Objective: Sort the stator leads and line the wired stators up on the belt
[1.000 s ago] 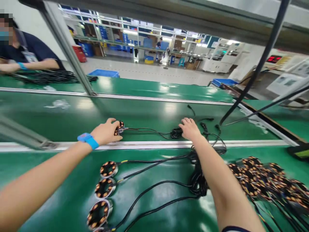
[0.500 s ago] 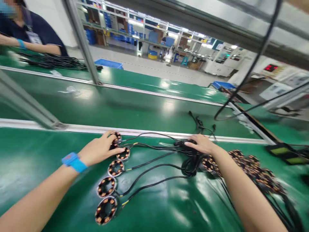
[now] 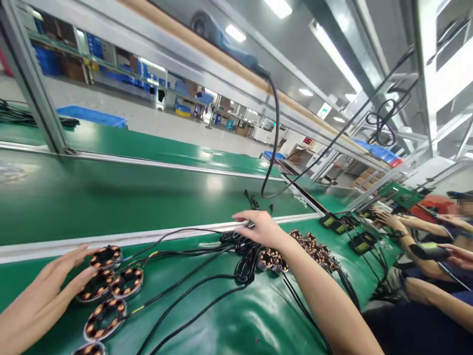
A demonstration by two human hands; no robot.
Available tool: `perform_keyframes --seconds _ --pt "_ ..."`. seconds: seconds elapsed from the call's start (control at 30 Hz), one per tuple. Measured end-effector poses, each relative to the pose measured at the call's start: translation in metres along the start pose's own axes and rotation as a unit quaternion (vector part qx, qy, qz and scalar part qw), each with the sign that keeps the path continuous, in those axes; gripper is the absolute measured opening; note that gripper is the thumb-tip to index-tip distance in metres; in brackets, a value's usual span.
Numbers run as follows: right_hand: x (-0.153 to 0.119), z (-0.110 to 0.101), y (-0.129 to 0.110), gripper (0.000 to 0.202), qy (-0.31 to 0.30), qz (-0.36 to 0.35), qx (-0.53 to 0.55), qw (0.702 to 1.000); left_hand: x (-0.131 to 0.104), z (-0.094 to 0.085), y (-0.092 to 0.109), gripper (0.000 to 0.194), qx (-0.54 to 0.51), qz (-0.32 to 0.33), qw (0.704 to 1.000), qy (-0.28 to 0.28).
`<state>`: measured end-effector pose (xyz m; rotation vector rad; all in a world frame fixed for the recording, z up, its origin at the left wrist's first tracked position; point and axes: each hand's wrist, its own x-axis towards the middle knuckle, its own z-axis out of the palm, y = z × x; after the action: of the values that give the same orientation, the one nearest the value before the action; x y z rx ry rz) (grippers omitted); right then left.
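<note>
Several ring-shaped copper-wound coils lie at the lower left on the green table mat, with black cables running right from them. My left hand is beside the top coils, fingers spread, its fingertips at the edge of the uppermost ring. Over the bundled cables in the middle hovers my right hand, its thumb and fingers apart and nothing held. A second group of coils is heaped right of that bundle, partly behind my right forearm.
A metal rail crosses behind the coils, with an upright post at the left. A black cable loop hangs overhead. At the right are black-green devices and other people's hands.
The view has swung to the right, bringing co-workers' arms in. My right hand has lifted off the cable bundle, and my left fingers have spread beside the top coils.
</note>
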<state>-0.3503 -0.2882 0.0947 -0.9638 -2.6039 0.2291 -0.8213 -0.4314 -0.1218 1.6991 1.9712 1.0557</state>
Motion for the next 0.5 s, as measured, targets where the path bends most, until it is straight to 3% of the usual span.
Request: perform_keyframes --seconds 0.03,0.1,0.17,0.23,0.33,0.4,0.5 --pt "0.010 -0.015 -0.014 0.022 0.111 -0.039 -0.011 0.993 0.000 0.000 0.000 0.050 -0.039 -0.020 0.999 0.012" --pt "0.037 -0.054 -0.039 0.024 0.315 -0.090 -0.071 0.942 -0.001 -0.001 0.003 0.041 -0.106 -0.063 0.992 0.037" --pt "0.073 -0.099 -0.058 0.027 0.424 -0.099 -0.130 0.891 -0.004 -0.002 0.009 0.036 -0.138 -0.096 0.984 0.063" --pt "0.115 -0.143 -0.072 0.030 0.446 -0.092 -0.173 0.873 -0.006 -0.004 0.015 0.032 -0.153 -0.126 0.976 0.085" --pt "0.181 -0.192 -0.084 0.035 0.424 -0.062 -0.221 0.876 -0.009 -0.006 0.020 0.028 -0.159 -0.141 0.971 0.104" --pt "0.219 -0.210 -0.089 0.046 0.399 -0.008 -0.240 0.885 -0.009 -0.004 0.019 0.026 -0.164 -0.133 0.971 0.114" --pt "0.261 -0.219 -0.091 0.059 0.346 0.084 -0.233 0.905 -0.007 0.001 0.011 0.028 -0.170 -0.118 0.971 0.122"
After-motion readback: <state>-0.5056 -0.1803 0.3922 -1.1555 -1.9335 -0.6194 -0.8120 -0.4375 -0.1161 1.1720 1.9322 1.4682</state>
